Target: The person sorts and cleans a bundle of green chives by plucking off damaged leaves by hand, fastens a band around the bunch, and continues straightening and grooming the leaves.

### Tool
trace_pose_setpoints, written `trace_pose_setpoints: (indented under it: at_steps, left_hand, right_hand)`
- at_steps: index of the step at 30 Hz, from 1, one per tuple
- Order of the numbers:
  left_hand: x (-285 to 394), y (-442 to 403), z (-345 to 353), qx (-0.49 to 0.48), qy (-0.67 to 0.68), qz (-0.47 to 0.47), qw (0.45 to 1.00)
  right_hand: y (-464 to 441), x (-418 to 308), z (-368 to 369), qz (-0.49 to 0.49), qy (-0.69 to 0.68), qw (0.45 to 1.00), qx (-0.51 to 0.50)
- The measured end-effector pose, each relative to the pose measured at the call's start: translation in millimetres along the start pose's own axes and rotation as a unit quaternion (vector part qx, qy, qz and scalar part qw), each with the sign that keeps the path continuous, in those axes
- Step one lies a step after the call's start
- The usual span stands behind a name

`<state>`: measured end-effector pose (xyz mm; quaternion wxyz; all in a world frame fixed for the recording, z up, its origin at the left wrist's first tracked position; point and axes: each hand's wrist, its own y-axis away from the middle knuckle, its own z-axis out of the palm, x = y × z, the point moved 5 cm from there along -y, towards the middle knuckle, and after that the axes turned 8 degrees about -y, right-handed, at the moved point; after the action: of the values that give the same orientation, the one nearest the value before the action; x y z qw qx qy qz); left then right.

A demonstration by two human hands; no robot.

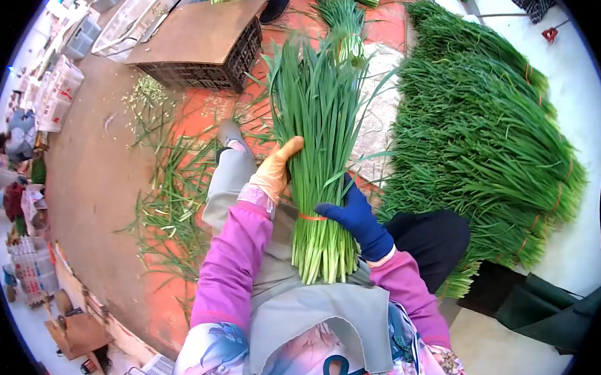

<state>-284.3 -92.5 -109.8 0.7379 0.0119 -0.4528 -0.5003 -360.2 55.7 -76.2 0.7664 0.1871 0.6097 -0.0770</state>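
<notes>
A large bunch of garlic chives (323,135) stands upright over my lap, its pale cut ends low and its green leaves pointing away from me. An orange band (312,218) circles it near the lower third. My left hand (276,168), in an orange glove, is wrapped round the bunch's left side, thumb on the leaves. In a dark blue glove, my right hand (358,220) grips the right side beside the band, its thumb across the front. The fingers behind the bunch are hidden on both sides.
Banded chive bunches (477,135) are heaped on my right. A board-topped crate (200,39) stands ahead to the left. Loose leaves (176,195) litter the orange sheet. Another bunch (344,22) lies ahead; white baskets (137,19) line the left.
</notes>
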Motion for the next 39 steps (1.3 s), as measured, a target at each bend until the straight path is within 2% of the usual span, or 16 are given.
trace_pose_setpoints:
  at_steps: [3, 6, 10, 12, 15, 16, 17, 21, 23, 25, 27, 31, 35, 37, 38, 39]
  left_hand:
    - [-8, -7, 12, 0.036, 0.097, -0.008, 0.995]
    - [-17, -20, 21, 0.019, 0.116, -0.029, 0.993]
    - [-16, -10, 39, 0.045, 0.077, -0.035, 0.995]
    - [-14, -10, 41, 0.030, 0.026, -0.008, 0.999]
    - [-8, -3, 38, 0.060, 0.013, 0.006, 0.998]
    - [-8, 2, 34, 0.107, 0.023, -0.006, 0.994]
    - [-5, 8, 33, 0.106, 0.026, -0.005, 0.994]
    - [-6, 17, 21, 0.098, 0.142, -0.012, 0.985]
    - [-6, 20, 25, 0.033, 0.184, -0.028, 0.982]
    - [-12, 18, 23, 0.009, 0.200, -0.054, 0.978]
    - [-10, 15, 20, 0.003, 0.156, -0.014, 0.988]
    - [-4, 17, 20, 0.014, 0.149, 0.003, 0.989]
    - [-10, 7, 14, 0.015, 0.137, 0.020, 0.990]
    - [-12, 1, 14, -0.012, 0.135, 0.032, 0.990]
    - [-14, 0, 14, -0.016, 0.136, 0.033, 0.990]
    - [-10, 4, 15, -0.017, 0.135, 0.035, 0.990]
  right_hand:
    - [-4, 1, -10, 0.028, 0.049, 0.998, 0.003]
    - [-15, -3, -34, 0.093, -0.037, 0.995, 0.030]
    - [-62, -72, -46, -0.030, -0.050, 0.992, 0.115]
    - [-86, -94, -39, -0.114, 0.054, 0.982, 0.142]
    - [-115, -67, -50, -0.068, 0.190, 0.965, 0.170]
    - [-114, -68, -47, -0.046, 0.071, 0.990, 0.113]
    - [-108, -67, -50, -0.046, 0.074, 0.990, 0.111]
    - [-75, -65, -86, -0.022, -0.019, 0.979, 0.203]
    - [-60, -60, -96, -0.005, -0.067, 0.970, 0.235]
    - [-47, -69, -87, -0.020, -0.065, 0.968, 0.240]
    - [-45, -75, -84, -0.039, -0.062, 0.968, 0.239]
    - [-51, -75, -79, 0.020, -0.081, 0.971, 0.223]
    - [-73, -104, -79, -0.173, 0.225, 0.943, 0.174]
    - [-74, -136, -70, -0.188, 0.122, 0.930, 0.291]
    - [-77, -140, -74, -0.309, 0.183, 0.882, 0.304]
    - [-77, -147, -66, -0.311, 0.183, 0.881, 0.304]
